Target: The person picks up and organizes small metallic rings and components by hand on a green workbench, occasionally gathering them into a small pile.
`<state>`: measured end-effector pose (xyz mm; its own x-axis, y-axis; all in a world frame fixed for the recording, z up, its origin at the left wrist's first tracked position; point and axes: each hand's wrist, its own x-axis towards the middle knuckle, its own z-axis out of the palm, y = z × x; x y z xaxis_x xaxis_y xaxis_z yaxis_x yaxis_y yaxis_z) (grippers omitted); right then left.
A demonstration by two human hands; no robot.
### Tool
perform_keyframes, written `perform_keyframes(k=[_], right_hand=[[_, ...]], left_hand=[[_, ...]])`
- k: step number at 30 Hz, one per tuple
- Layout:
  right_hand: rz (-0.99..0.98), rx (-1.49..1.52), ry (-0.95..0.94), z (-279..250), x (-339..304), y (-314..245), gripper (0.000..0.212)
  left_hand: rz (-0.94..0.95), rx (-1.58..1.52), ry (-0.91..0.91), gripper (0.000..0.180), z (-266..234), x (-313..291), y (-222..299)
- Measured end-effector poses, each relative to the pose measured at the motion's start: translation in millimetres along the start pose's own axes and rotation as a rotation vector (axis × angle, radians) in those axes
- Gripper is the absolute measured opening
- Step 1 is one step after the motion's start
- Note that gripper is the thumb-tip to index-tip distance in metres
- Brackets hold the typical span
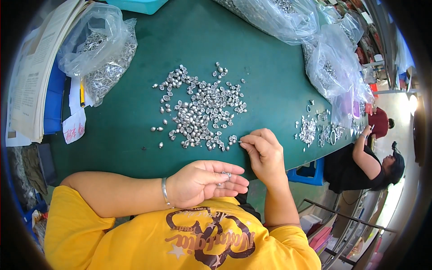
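A loose pile of small silver, drop-shaped hollow metal pieces point(200, 105) is spread over the green tabletop. My left hand point(202, 182) is held palm up near the table's front edge, its fingers stretched out. A few of the silver pieces point(226, 174) rest on those fingers, with the thumb lying against them. At the pile's near right corner, my right hand point(263, 150) is closed in a pinch just over the table. A tiny silver bit shows at its fingertips; its exact shape is too small to make out.
Clear plastic bags of metal parts stand at the far left point(108, 58) and far right point(330, 67). A second heap of silver parts point(308, 130) lies to the right, near a person in black point(360, 164). A blue stool point(308, 173) is beside the table; papers point(38, 76) stand left.
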<state>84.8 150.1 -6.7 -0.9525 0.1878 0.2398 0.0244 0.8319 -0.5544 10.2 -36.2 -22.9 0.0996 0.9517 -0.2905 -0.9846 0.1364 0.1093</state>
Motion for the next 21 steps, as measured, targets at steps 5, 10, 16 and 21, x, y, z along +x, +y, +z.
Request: perform_keyframes(k=[5,10,16,21], right_hand=[[0.279,0.611,-0.1,-12,-4,5,0.007],[0.395,1.579,-0.063,-11,-2,11,0.007],[0.117,0.231,-0.101,-8,14,-1,0.011],[0.026,0.114,-0.07,1,15,-1,0.01]], left_hand=[[-0.007,-0.011,0.008,0.034,0,2,1],[0.006,-0.034,-0.015,0.034,-4,2,0],[0.002,-0.047,-0.013,0.033,-3,2,0],[0.002,-0.048,-0.019,0.033,-4,2,0]])
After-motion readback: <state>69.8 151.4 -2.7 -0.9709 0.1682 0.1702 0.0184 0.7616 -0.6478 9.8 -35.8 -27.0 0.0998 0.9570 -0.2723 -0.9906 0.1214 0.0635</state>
